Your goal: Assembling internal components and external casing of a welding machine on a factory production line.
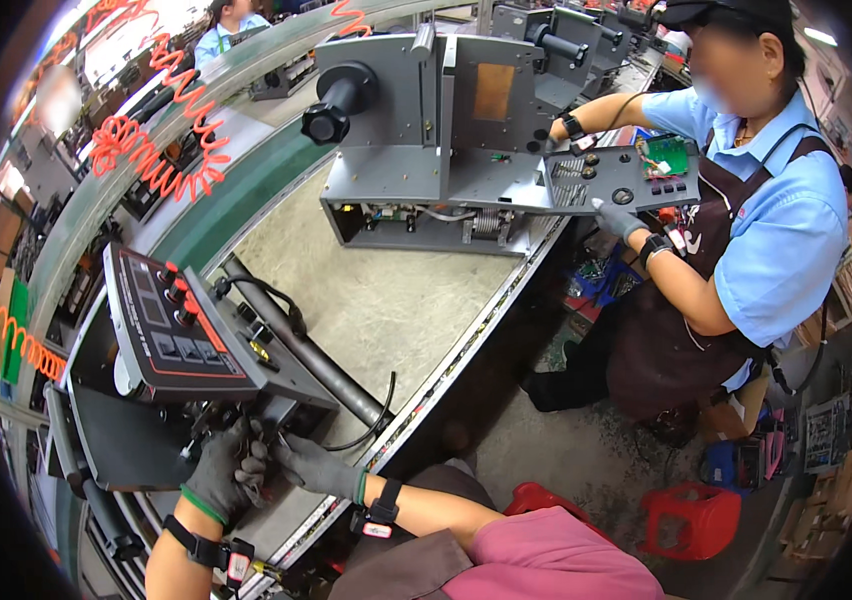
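Both my hands wear grey gloves and meet at the lower edge of a grey metal machine that has a tilted black control panel (178, 335) with red-topped knobs (176, 290). My left hand (228, 468) is closed, its fingers curled around something too small or hidden to name. Beside it, my right hand (318, 466) reaches in from the right with fingers pressed together near the left fingertips; what they hold cannot be made out. Small dark parts of the machine's underside show just above the left hand. A dark tube (311, 355) lies behind the machine.
Farther along the bench (386, 310) stands another grey machine (386, 170) with a black knob. A co-worker (746, 230) at right holds a grey panel (596, 180) with a green circuit board. Red stools (691, 520) stand on the floor. Orange coiled hoses (161, 160) hang at left.
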{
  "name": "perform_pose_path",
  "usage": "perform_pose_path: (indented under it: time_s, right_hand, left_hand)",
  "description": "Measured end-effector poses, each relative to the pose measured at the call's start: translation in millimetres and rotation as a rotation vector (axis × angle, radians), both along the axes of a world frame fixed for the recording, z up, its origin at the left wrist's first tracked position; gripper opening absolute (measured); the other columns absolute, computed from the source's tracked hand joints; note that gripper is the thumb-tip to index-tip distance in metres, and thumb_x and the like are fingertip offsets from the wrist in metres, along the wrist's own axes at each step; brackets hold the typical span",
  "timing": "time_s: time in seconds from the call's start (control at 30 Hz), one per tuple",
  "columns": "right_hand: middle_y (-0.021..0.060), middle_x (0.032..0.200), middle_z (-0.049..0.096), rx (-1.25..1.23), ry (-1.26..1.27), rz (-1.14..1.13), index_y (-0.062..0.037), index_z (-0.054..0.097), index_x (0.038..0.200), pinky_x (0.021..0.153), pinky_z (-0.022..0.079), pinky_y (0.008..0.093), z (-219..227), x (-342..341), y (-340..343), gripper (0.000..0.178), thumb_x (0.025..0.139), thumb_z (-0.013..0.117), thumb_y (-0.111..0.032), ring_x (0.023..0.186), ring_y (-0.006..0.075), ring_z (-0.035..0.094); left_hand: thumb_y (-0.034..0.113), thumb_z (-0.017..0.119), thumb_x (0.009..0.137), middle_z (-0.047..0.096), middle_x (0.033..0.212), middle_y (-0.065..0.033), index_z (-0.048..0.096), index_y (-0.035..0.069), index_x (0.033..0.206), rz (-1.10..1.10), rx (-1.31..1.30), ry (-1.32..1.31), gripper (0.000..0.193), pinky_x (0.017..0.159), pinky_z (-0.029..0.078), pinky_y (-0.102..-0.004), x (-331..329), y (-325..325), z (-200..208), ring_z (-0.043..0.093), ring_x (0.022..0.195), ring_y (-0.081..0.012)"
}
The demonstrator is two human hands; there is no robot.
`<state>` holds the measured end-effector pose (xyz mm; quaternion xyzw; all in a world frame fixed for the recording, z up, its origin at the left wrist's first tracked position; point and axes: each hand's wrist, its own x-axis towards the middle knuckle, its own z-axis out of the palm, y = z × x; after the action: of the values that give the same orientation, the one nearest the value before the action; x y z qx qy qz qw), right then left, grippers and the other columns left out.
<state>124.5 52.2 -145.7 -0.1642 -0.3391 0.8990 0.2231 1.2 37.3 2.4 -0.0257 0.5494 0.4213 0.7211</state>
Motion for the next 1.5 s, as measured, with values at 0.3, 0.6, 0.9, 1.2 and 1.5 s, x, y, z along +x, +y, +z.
perform_pose_path:
  time_s: [0.3, 0.6, 0.9, 1.2, 1.5]
  right_hand:
    - [-0.0041, 0.066, 0.042, 0.045, -0.027, -0.008, -0.011, 0.04, 0.124, 0.044, 0.026, 0.0197, 15.6, 14.9, -16.6, 0.045, 0.097, 0.042, -0.046, 0.053, 0.0039, 0.035]
    - [-0.0037, 0.071, 0.044, 0.149, -0.115, -0.19, -0.01, 0.042, 0.118, 0.049, 0.033, 0.0193, 21.4, -1.0, -23.4, 0.03, 0.098, 0.044, -0.033, 0.057, 0.0051, 0.041]
    - [-0.0032, 0.071, 0.045, 0.499, -0.219, -0.072, -0.0106, 0.034, 0.137, 0.051, 0.037, 0.0227, 9.0, 16.9, -5.8, 0.044, 0.098, 0.043, -0.029, 0.058, 0.0062, 0.042]
    - [-0.0036, 0.069, 0.039, 0.31, -0.127, 0.081, -0.0117, 0.022, 0.143, 0.05, 0.034, 0.0222, 6.7, 17.4, -2.4, 0.052, 0.099, 0.043, -0.031, 0.055, 0.0066, 0.035]
    - [-0.0035, 0.069, 0.035, 0.41, -0.058, 0.428, -0.0069, 0.031, 0.128, 0.051, 0.033, 0.0234, 7.9, 37.1, 41.1, 0.038, 0.098, 0.042, -0.027, 0.057, 0.0075, 0.034]
  left_hand:
    - [0.037, 0.041, 0.098, 0.053, 0.064, -0.003, 0.051, 0.014, 0.089, -0.009, -0.018, 0.024, 0.027, 0.034, 0.027, -0.0157, 3.4, 1.0, 3.0, 0.036, 0.041, -0.0048]
    - [0.033, 0.041, 0.099, 0.056, 0.07, -0.0043, 0.052, 0.012, 0.097, -0.044, 0.05, -0.077, 0.024, 0.038, 0.031, -0.0199, -8.3, -4.5, -6.4, 0.04, 0.047, -0.0084]
    - [0.035, 0.044, 0.097, 0.053, 0.07, -0.0018, 0.054, 0.012, 0.096, 0.031, -0.041, -0.163, 0.025, 0.037, 0.031, -0.0185, -6.5, -5.1, -3.1, 0.038, 0.046, -0.0069]
    - [0.033, 0.044, 0.097, 0.054, 0.07, -0.0045, 0.054, 0.012, 0.098, -0.003, 0.02, -0.114, 0.023, 0.036, 0.029, -0.0182, -9.6, -5.3, -9.5, 0.038, 0.044, -0.0077]
    - [0.034, 0.051, 0.095, 0.058, 0.071, -0.0049, 0.056, 0.015, 0.098, 0.007, -0.02, -0.082, 0.02, 0.037, 0.029, -0.0176, -11.6, -6.6, -4.3, 0.039, 0.044, -0.008]
